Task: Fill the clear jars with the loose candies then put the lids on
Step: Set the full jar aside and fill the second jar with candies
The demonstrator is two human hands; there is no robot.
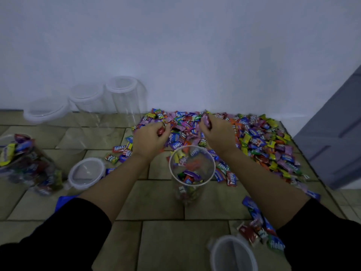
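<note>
1. Head view: the candies lie in a wide heap on the tiled floor, along its far edge against the wall.
2. The left hand is at the heap's left side, its fingers curled round several candies.
3. The right hand is near the heap's middle, clenched on a pink candy.
4. The open jar stands upright between the forearms, just before the heap, with candies in its lower part.
5. A full jar sits at the left edge, tilted.
6. Three empty jars with lids on stand in a row at the far left, by the wall.
7. A loose lid lies between the full jar and the left forearm.
8. A second lid lies at the near edge, beside a few stray candies.
</note>
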